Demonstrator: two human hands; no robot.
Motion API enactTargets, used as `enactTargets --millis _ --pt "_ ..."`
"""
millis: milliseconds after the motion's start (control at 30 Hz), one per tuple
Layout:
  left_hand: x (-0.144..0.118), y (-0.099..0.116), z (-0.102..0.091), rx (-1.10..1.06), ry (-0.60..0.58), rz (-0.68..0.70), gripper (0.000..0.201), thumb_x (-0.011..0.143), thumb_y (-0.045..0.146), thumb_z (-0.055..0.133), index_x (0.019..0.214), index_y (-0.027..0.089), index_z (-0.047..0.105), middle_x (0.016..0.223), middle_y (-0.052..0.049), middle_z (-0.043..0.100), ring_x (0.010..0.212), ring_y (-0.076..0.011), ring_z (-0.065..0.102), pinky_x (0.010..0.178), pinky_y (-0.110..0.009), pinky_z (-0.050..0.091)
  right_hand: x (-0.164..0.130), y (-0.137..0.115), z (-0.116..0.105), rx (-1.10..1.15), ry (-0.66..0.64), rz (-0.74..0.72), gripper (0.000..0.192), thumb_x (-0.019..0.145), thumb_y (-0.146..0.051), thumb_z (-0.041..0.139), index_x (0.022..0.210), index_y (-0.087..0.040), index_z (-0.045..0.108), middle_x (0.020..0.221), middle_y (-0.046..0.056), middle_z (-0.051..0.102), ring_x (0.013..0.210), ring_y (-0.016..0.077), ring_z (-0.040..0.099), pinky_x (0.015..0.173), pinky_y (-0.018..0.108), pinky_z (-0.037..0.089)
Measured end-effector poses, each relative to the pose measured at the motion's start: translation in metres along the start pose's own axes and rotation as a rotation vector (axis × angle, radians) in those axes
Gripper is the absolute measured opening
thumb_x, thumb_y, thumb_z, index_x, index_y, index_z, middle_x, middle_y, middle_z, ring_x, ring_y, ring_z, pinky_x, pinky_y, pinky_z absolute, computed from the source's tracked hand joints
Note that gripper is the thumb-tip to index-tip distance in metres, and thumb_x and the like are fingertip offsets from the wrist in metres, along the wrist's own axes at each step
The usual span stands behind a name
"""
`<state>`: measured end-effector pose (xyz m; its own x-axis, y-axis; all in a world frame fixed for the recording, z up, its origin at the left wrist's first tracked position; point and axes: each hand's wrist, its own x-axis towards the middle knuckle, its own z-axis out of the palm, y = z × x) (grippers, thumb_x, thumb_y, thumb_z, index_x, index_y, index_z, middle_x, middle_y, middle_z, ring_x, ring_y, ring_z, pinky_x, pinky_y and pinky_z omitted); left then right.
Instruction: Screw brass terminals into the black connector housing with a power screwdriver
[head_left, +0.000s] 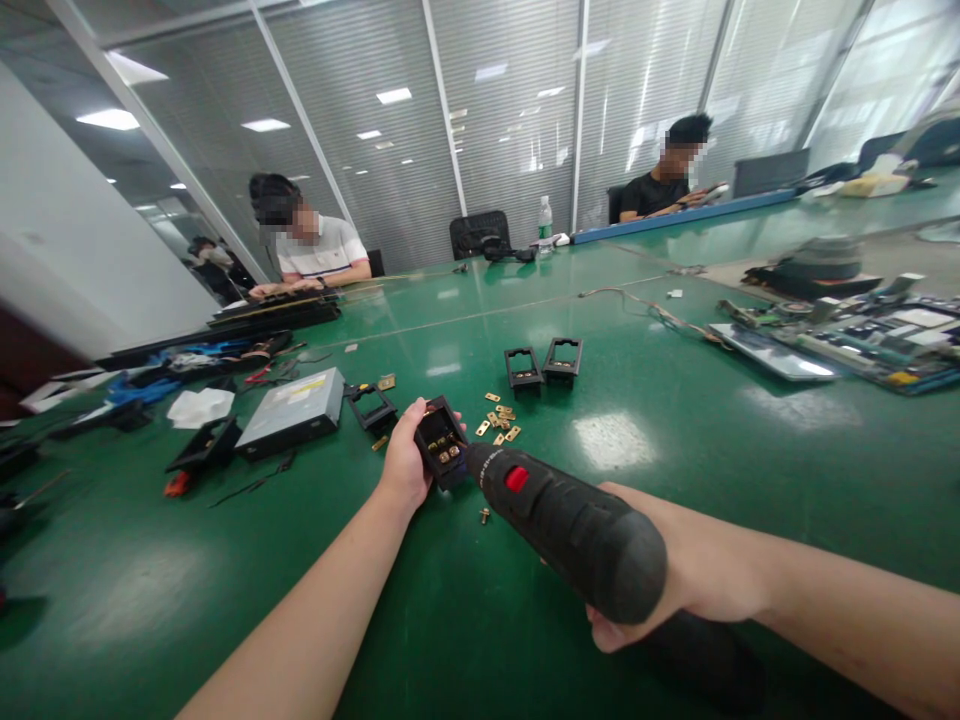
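My left hand [406,465] is closed on a black plastic housing [433,428], tilted so that its inside with brass screw terminals faces me. In my right hand [637,560] is a black cordless drill [559,520] with a red switch on top. Its front end points at the housing's right side; whether the bit touches a screw is hidden. Small brass plates [501,420] lie in a loose pile just beyond. A few tiny screws [484,516] rest on the table below the housing. Two similar black frames [523,370] stand farther back, and another black frame [373,408] sits left of my hand.
On the green table [465,640], a silver disc drive [292,410] lies at left near cables and blue gloves [142,388]. Circuit boards [892,330] and a cap [817,262] are at right. Two people sit across the table, near a water bottle [545,220].
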<state>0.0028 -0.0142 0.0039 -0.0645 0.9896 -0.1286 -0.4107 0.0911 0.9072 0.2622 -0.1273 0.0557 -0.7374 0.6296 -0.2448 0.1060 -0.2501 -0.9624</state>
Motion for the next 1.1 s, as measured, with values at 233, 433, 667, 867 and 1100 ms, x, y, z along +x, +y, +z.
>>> enactTargets --millis 233,433,667,867,1100 --pt "-0.0009 0.0000 0.0005 0.001 0.004 -0.003 0.036 0.084 0.048 0.064 0.094 0.014 0.065 0.082 -0.010 0.074 0.069 -0.0237 0.072 0.061 -0.036 0.059 0.0005 -0.0008 -0.0009 -0.043 -0.009 -0.041 0.041 0.061 -0.017 0.087 0.092 -0.009 0.060 0.078 0.001 0.064 0.072 0.0149 0.061 0.060 0.018 0.042" --pt "-0.0002 0.0001 0.0007 0.010 0.000 0.010 0.035 0.084 0.047 0.063 0.094 0.014 0.065 0.082 -0.009 0.073 0.070 -0.0235 0.071 0.060 -0.035 0.059 0.0001 0.0015 -0.0008 -0.045 0.009 -0.022 0.047 0.061 -0.018 0.088 0.098 -0.008 0.060 0.079 0.001 0.064 0.073 0.0164 0.062 0.060 0.019 0.044" --pt "0.0003 -0.0003 0.0005 0.005 0.002 0.007 0.035 0.084 0.047 0.063 0.093 0.014 0.065 0.082 -0.009 0.073 0.070 -0.0237 0.071 0.060 -0.035 0.059 -0.0002 0.0021 -0.0020 0.000 0.000 -0.017 0.050 0.060 -0.014 0.088 0.101 -0.008 0.060 0.078 0.001 0.063 0.072 0.0158 0.062 0.059 0.018 0.042" --pt "0.0003 -0.0004 0.0003 -0.001 0.004 0.011 0.035 0.085 0.047 0.063 0.093 0.014 0.066 0.082 -0.009 0.073 0.070 -0.0238 0.071 0.061 -0.036 0.059 -0.0009 0.0036 -0.0025 0.008 -0.004 -0.006 0.054 0.060 -0.016 0.088 0.105 -0.008 0.060 0.076 0.001 0.062 0.071 0.0165 0.062 0.060 0.019 0.044" --pt "0.0010 -0.0006 -0.0003 0.002 0.000 0.007 0.036 0.084 0.048 0.063 0.093 0.013 0.066 0.083 -0.010 0.074 0.071 -0.0237 0.071 0.061 -0.035 0.059 0.0002 0.0002 0.0004 0.036 0.014 0.009 0.049 0.057 -0.014 0.090 0.098 -0.008 0.062 0.081 0.001 0.063 0.073 0.0150 0.060 0.062 0.019 0.044"
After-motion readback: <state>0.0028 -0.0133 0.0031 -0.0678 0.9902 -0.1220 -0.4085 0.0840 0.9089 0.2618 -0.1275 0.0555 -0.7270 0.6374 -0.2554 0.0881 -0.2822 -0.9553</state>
